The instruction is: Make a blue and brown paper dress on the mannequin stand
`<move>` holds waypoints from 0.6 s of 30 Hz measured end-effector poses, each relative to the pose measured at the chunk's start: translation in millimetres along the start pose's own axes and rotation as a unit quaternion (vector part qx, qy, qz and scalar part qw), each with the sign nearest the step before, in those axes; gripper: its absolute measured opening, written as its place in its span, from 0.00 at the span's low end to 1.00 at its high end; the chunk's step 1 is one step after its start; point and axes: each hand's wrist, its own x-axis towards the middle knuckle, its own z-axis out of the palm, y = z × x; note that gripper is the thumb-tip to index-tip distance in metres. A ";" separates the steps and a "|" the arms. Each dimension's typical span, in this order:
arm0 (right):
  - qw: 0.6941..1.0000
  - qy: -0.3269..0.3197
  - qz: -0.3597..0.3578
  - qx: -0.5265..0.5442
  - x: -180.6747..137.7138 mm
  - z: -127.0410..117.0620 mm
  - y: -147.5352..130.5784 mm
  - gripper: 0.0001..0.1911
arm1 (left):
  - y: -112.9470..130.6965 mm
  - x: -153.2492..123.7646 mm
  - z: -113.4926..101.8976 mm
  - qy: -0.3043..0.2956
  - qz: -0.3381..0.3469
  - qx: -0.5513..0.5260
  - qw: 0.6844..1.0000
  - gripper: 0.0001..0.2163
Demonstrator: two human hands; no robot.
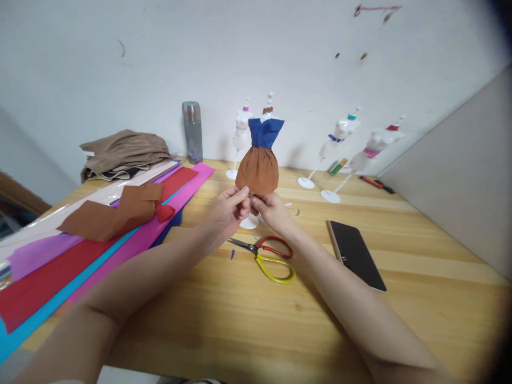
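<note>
Brown material is gathered as a skirt [258, 169] beneath a blue bodice [265, 133], both worn by a white dress form [270, 100] set near the middle of the table [180, 320], presumably so that the hem can be reached from either side. The hem is apparently pinched between narrowed thumb and fingers of the left hand [230, 212] and right hand [274, 210], nearly touching. Scissors [253, 248] are laid nearer the viewer, coloured sheets [60, 274] at the left, seemingly for ready access.
</note>
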 end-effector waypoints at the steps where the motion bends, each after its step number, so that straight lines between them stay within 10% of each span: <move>1: 1.000 0.000 -0.001 0.002 0.2 0.3 0.5 0.13 | 0.2 -0.5 0.2 -0.001 -0.002 0.001 1.000 0.14; 18: 1.000 0.021 0.002 0.014 -2.4 1.8 4.1 0.20 | 8.8 -15.2 18.2 0.059 -0.068 -0.032 0.995 0.13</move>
